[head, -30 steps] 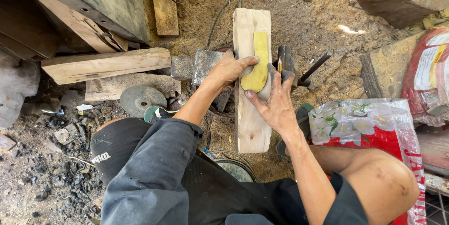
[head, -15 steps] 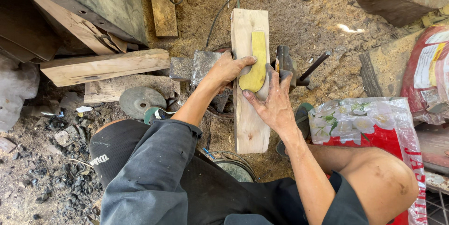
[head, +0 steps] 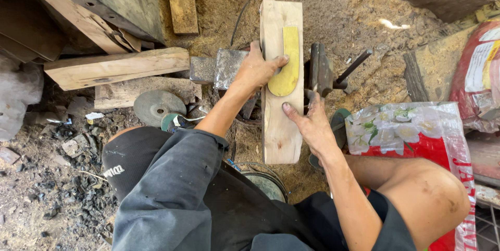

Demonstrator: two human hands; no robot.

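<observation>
A template [head: 287, 65] lies on the plank [head: 281, 131], vise [head: 321, 71] right of it.

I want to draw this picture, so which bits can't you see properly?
- Head view: the yellow template's left edge, under the left hand.
- The plank's underside and what holds it up, hidden by the plank itself.
- The grey disc's lower edge, behind the knee.
- The printed sack, cut off by the right edge.

A plastic sack [head: 411, 131], white with green flower print above a red band, lies on the sawdust ground at right; behind it, a red bag with a white-and-yellow label [head: 482, 68]
</observation>
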